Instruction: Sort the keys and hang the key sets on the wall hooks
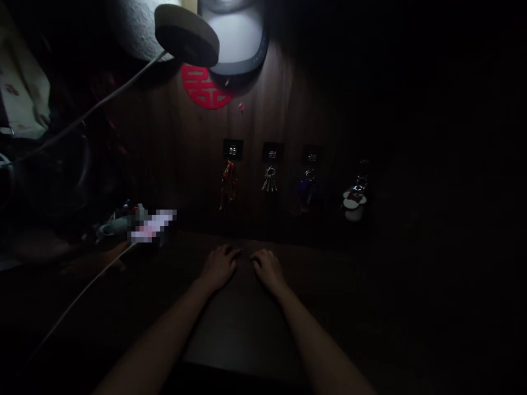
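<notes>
My left hand (220,267) lies palm down near the far edge of a dark wooden tabletop (242,329), its thumb stretched inward and its fingers a little bent. Just to the right, my right hand (268,269) rests the same way, its thumb pointing toward the left one. A narrow gap separates the two hands, and I see nothing held in either. Dim light blurs the fingertips. Beyond them, a bunch of keys (269,180) hangs from a hook on the dark wooden panel.
A red and gold hanging trinket (229,181), a dark blue item (307,184) and a white bow charm (354,198) also hang there. At left lie a blurred-out bright object (152,226) and a white cable (82,293). Above are a round lamp (187,34) and a red paper cut-out (203,90).
</notes>
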Tool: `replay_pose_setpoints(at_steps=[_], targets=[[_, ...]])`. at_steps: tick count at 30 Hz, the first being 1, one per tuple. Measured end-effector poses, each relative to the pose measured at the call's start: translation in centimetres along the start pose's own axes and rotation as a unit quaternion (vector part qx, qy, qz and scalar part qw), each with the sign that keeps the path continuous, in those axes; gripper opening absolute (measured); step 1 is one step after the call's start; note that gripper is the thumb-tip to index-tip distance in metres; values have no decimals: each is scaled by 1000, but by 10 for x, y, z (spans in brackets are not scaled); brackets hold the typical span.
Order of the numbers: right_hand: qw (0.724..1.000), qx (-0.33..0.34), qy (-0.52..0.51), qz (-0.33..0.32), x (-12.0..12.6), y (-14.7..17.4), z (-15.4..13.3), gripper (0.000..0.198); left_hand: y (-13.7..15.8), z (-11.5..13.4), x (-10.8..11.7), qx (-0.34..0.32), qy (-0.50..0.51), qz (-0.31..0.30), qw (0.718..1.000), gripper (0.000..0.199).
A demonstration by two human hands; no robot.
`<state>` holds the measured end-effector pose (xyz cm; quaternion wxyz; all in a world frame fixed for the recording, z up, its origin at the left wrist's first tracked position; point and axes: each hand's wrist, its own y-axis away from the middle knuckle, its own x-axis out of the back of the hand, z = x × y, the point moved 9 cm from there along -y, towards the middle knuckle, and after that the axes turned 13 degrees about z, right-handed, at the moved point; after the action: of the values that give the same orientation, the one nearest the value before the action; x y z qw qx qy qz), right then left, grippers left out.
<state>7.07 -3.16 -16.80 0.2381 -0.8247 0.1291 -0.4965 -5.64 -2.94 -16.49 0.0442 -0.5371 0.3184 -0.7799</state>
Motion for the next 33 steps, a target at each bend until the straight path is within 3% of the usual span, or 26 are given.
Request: replay_pose_setpoints(at_steps=[9,14,21,24,28,30,33], targets=[[998,43,35,11,5,6,-10,24,4,6,7,-27,18,36,999,24],[997,16,-69,26,9,3,-2,21,4,14,8,-56,32,29,998,17],[975,-34,-204,82,23,1,8,20,-9,23,3,-67,21,-9,998,15],[958,-50,-256,118,27,2,13,22,-17,34,7,-30,126,57,990,18],[953,-62,-265,132,24,2,22,25,-13,32,6,76,231,145,959,22],[956,-68,-257,126,21,2,24,25,-9,27,5,92,215,141,962,23],[959,-67,-250,112,20,1,24,25,-4,16,5,82,159,89,980,37]])
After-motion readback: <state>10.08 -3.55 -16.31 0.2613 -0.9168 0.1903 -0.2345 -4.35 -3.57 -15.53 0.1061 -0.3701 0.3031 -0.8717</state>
